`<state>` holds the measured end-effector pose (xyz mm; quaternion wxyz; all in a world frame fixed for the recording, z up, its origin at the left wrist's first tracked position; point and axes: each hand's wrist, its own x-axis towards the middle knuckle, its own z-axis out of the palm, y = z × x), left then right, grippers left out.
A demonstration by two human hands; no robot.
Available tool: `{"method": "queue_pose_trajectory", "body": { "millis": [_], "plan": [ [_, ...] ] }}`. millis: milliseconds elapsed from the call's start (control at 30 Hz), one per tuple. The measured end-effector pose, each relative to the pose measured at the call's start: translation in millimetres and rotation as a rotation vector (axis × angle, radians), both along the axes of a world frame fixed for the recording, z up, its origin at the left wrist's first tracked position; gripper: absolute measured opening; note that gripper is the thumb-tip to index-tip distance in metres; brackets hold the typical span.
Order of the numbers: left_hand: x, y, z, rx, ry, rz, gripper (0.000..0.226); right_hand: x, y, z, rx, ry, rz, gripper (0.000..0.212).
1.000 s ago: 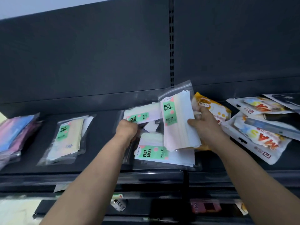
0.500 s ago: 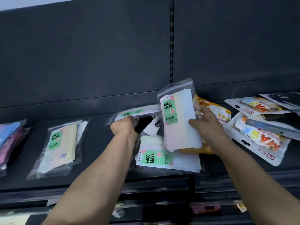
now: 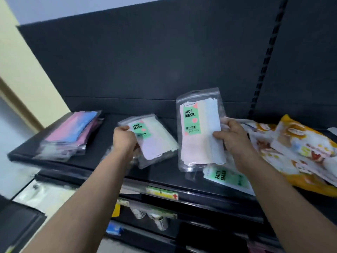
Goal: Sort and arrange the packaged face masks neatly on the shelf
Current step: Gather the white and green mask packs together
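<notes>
Face-mask packs are only partly sorted: the pink-and-blue stack [image 3: 73,132] lies tidy at the shelf's [image 3: 102,161] left, your left hand [image 3: 125,139] grips one green-label pack [image 3: 153,141], your right hand [image 3: 235,141] another [image 3: 198,132], and the yellow heap [image 3: 299,154] awaits you.

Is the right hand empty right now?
No, the right hand holds an upright green-label face mask pack by its right edge.

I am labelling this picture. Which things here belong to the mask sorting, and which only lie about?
Job: left hand holding tilted mask pack; right hand holding upright mask pack; pink-blue stack; orange packs; shelf.
Idle: lower-shelf items; price tag.
</notes>
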<state>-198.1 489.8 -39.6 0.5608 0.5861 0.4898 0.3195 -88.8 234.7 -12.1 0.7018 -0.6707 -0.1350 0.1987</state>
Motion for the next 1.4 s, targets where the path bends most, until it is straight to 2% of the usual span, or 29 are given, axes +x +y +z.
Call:
{"method": "queue_pose_trajectory", "body": {
  "millis": [133, 333, 433, 533, 633, 700, 767, 833, 967, 1133, 1200, 1267, 1333, 1400],
  "plan": [
    [-27.7, 53.6, 11.5, 0.28, 0.23, -0.172, 0.046, -20.5, 51.8, -4.3, -0.056, 0.019, 0.05, 0.03],
    [-36.3, 104.1, -2.7, 0.698, 0.63, -0.436, 0.03, -41.5, 111.6, -15.2, -0.086, 0.015, 0.018, 0.031],
    [-41.3, 120.0, -12.2, 0.812, 0.627, -0.442, 0.026, -52.4, 138.8, -19.7, -0.112, 0.003, 0.027, 0.036],
    [-49.2, 135.2, -2.5, 0.909, 0.549, -0.398, 0.037, -62.2, 172.6, -21.2, -0.099, 0.022, 0.028, 0.052],
    [-59.3, 142.8, 12.5, 1.017, 0.737, -0.495, 0.041, -73.5, 207.5, -24.7, -0.156, -0.025, 0.051, 0.074],
    [-64.6, 146.5, 20.1, 1.08, 0.837, -0.53, 0.038, -81.9, 225.8, -29.7, -0.37, -0.219, 0.061, 0.077],
    [-66.6, 147.3, 25.0, 1.08, 0.849, -0.548, 0.035, -88.1, 237.1, -35.7, -0.683, -0.445, 0.128, 0.065],
    [-65.4, 145.1, 27.5, 1.044, 0.796, -0.571, 0.034, -93.1, 241.2, -39.6, -0.862, -0.547, 0.204, 0.051],
    [-50.1, 124.4, 32.8, 1.061, 0.642, -0.641, 0.037, -88.4, 216.1, -38.5, -0.822, -0.655, 0.121, 0.043],
    [-7.6, 57.9, 34.2, 1.071, 0.458, -0.82, 0.033, -69.4, 124.8, -35.4, -0.857, -0.901, -0.106, 0.035],
    [9.9, 22.2, 32.5, 1.08, 0.408, -0.898, 0.032, -66.2, 81.4, -30.2, -0.936, -0.909, -0.152, 0.036],
    [22.4, -13.3, 30.9, 1.033, 0.434, -0.973, 0.03, -65.5, 41.5, -23.1, -1.032, -0.859, -0.139, 0.041],
    [33.2, -48.4, 29.4, 1.002, 0.512, -1.051, 0.028, -61.8, 1.2, -18.9, -1.109, -0.736, -0.146, 0.045],
    [42.1, -74.9, 27.5, 0.991, 0.65, -1.122, 0.036, -54.6, -29.2, -20.6, -1.155, -0.613, -0.161, 0.047]
  ]
}}
